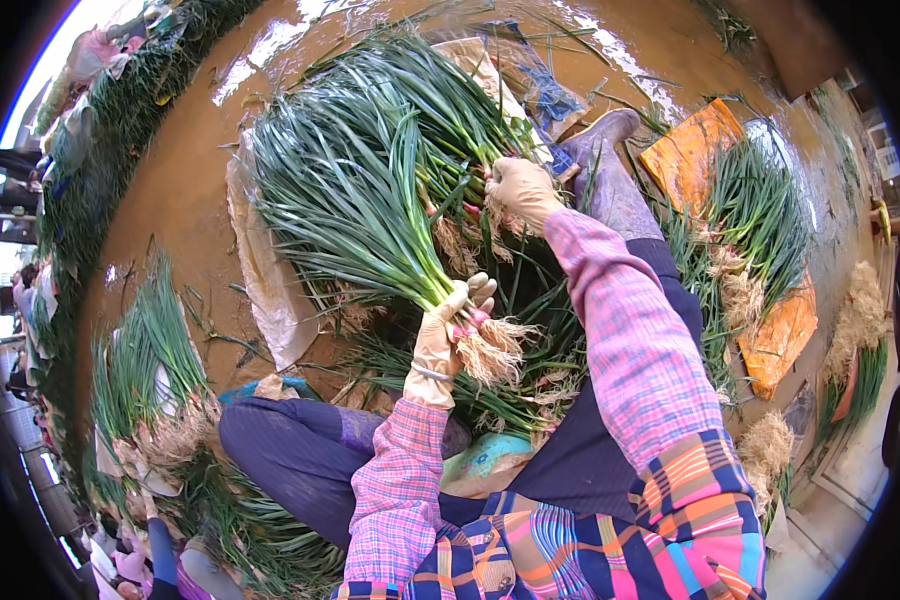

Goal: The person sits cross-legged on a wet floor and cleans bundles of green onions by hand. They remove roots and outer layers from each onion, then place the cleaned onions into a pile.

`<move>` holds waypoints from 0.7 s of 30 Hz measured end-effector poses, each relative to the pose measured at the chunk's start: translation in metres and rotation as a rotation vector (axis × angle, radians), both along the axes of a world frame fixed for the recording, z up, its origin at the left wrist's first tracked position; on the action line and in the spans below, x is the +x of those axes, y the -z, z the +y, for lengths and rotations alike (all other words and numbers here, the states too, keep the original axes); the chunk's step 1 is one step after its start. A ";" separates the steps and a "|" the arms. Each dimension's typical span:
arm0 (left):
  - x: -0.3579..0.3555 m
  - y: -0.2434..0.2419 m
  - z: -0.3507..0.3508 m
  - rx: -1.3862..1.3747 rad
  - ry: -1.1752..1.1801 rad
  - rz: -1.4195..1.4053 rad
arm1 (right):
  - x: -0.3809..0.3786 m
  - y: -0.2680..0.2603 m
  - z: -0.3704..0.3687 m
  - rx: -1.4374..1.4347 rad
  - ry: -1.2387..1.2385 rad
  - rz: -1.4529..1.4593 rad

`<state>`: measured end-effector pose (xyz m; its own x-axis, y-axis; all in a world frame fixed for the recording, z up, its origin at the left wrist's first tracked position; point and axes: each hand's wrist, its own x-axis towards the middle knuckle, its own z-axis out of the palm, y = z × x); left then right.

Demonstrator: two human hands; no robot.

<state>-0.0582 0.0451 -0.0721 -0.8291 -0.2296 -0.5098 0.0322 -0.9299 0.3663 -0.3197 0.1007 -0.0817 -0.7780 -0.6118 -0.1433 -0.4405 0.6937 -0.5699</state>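
Note:
My left hand, in a pale rubber glove with a grey band at the wrist, grips a bunch of allium plants just above the bulbs. Their reddish bulbs and bushy pale roots stick out below the hand, while the long green leaves fan out to the upper left. Over the near edge of a big pile of the same plants, my gloved right hand is closed around some stems near their bulbs. Its fingertips are partly hidden. Loose leaves and plants lie between my legs.
Pale sacking and a blue sheet show around the pile on wet, muddy ground. More plants lie on orange sheeting at right. Another bundle stands left, near another person's arm. My boot stretches forward.

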 end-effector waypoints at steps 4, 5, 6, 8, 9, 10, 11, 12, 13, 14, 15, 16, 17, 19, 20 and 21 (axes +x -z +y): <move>-0.002 0.015 -0.014 -0.049 0.048 -0.026 | 0.081 -0.040 0.032 -0.104 -0.265 0.033; -0.002 0.018 -0.014 -0.095 0.047 -0.206 | 0.099 -0.047 0.044 -0.060 -0.332 0.005; 0.000 0.019 -0.015 -0.055 0.049 -0.096 | 0.110 -0.053 0.056 0.004 -0.556 -0.040; 0.004 0.020 -0.012 0.023 0.101 -0.024 | 0.116 -0.055 0.071 0.086 -0.834 -0.199; 0.006 0.019 -0.011 -0.056 0.092 -0.051 | 0.115 -0.052 0.075 -0.049 -0.574 -0.560; 0.008 0.018 -0.010 -0.066 0.096 -0.068 | 0.112 -0.047 0.075 -0.115 -0.363 -0.740; 0.009 0.016 -0.009 -0.072 0.091 -0.070 | 0.107 -0.042 0.072 -0.124 -0.098 -0.886; 0.009 0.014 -0.008 -0.058 0.084 -0.065 | 0.109 -0.035 0.067 -0.208 -0.105 -0.806; 0.009 0.012 -0.007 -0.042 0.077 -0.061 | 0.111 -0.030 0.062 -0.389 -0.083 -0.989; 0.009 0.010 -0.006 -0.002 0.085 0.013 | 0.115 -0.024 0.054 -0.362 -0.069 -0.991; 0.008 0.008 -0.005 -0.033 0.078 -0.042 | 0.122 -0.021 0.047 -0.378 -0.078 -1.005; 0.009 0.005 -0.005 -0.066 0.059 -0.066 | 0.121 -0.020 0.043 -0.263 -0.232 -0.639; 0.010 0.003 -0.005 -0.067 0.046 -0.128 | 0.124 -0.019 0.040 -0.244 -0.196 -0.375; 0.012 -0.002 -0.003 -0.002 0.013 0.020 | 0.120 -0.021 0.044 -0.174 -0.254 -0.009; 0.016 -0.006 -0.003 -0.021 0.052 0.056 | 0.112 -0.024 0.052 -0.130 -0.068 0.061; 0.020 -0.009 -0.002 0.006 0.016 0.100 | 0.096 -0.027 0.059 0.180 -0.034 0.124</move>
<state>-0.0386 0.0429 -0.0628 -0.8792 -0.2132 -0.4260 0.0536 -0.9329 0.3563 -0.2239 0.1598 -0.0551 -0.7759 -0.6109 -0.1574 -0.5241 0.7631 -0.3783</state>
